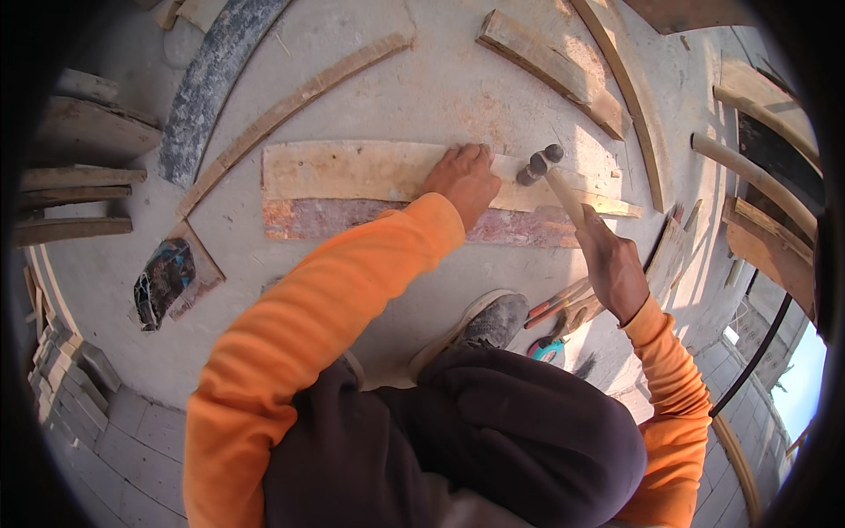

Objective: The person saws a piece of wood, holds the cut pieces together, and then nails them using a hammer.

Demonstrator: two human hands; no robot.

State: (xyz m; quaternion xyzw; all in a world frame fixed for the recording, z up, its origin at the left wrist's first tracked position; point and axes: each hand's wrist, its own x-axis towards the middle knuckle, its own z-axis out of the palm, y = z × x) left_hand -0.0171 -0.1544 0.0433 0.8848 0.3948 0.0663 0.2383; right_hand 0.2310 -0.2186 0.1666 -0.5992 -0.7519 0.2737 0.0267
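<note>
A pale wooden board [352,172] lies crosswise before me, partly over a reddish, worn plank [352,220]. My left hand [466,180] rests on the pale board right of its middle. Its fingers are closed together over the far edge, with the fingertips hidden. In my right hand [609,260] is the wooden handle of a hammer [565,195], held near its lower end. The hammer's dark head [540,165] hangs just above the board's right part, a short way right of my left hand. Whether a nail is there cannot be seen.
Long timber strips [290,106] and a thick wooden beam [554,70] lie on the concrete floor beyond the board. A dark plastic bag [165,280] sits at left. Several tools [559,304] and a teal ring-shaped thing [547,350] lie right of my shoe [493,321]. Stacked wood [75,202] stands far left.
</note>
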